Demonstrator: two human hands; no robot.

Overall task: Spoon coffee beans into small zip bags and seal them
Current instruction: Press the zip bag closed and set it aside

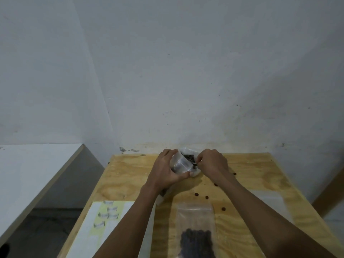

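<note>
My left hand grips a clear plastic cup, tilted on its side with its mouth toward the right, at the far end of the wooden table. Dark coffee beans show at the cup's mouth, over a crumpled clear bag behind it. My right hand pinches a small white spoon at the cup's mouth; most of the spoon is hidden by the fingers. Nearer me, between my forearms, a small zip bag lies flat with beans in its lower part.
Several loose beans are scattered on the table right of centre. A white sheet with small labels lies at the left front. Flat clear bags lie at the right. A white-topped table stands to the left; a wall is behind.
</note>
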